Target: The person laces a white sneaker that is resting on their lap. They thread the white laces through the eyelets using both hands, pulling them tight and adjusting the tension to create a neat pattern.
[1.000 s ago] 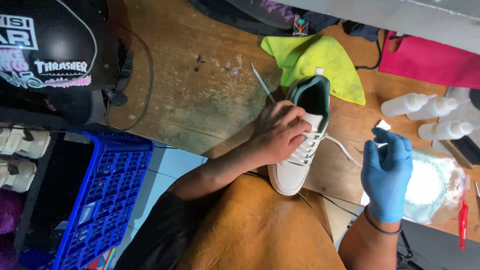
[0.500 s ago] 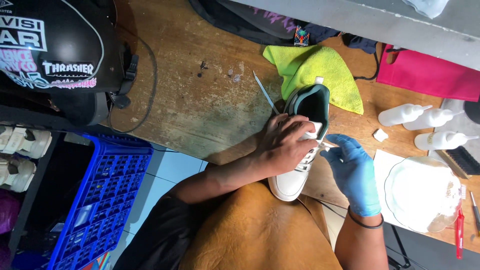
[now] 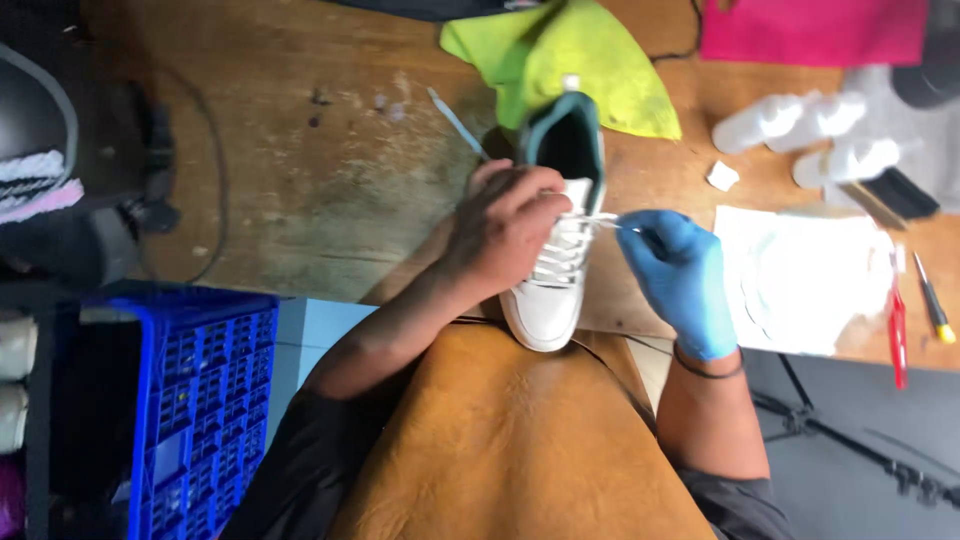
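Head view: your bare left hand [image 3: 505, 225] clamps the white sneaker [image 3: 556, 262] beneath it; your gloved right hand [image 3: 678, 272], just beside, pinches its lace [image 3: 598, 218].

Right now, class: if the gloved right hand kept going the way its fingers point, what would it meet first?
The right hand points left along the lace, so it would probably meet the white shoe first, then the left hand.

- 1 shoe [image 3: 556, 262]
- 2 hands: 1 bare left hand [image 3: 505, 225], 1 gloved right hand [image 3: 678, 272]
- 1 yellow cloth [image 3: 560, 58]
- 3 white bottles [image 3: 810, 135]
- 1 blue crate [image 3: 195, 400]
- 1 pink cloth [image 3: 810, 30]
- 1 screwdriver [image 3: 932, 300]
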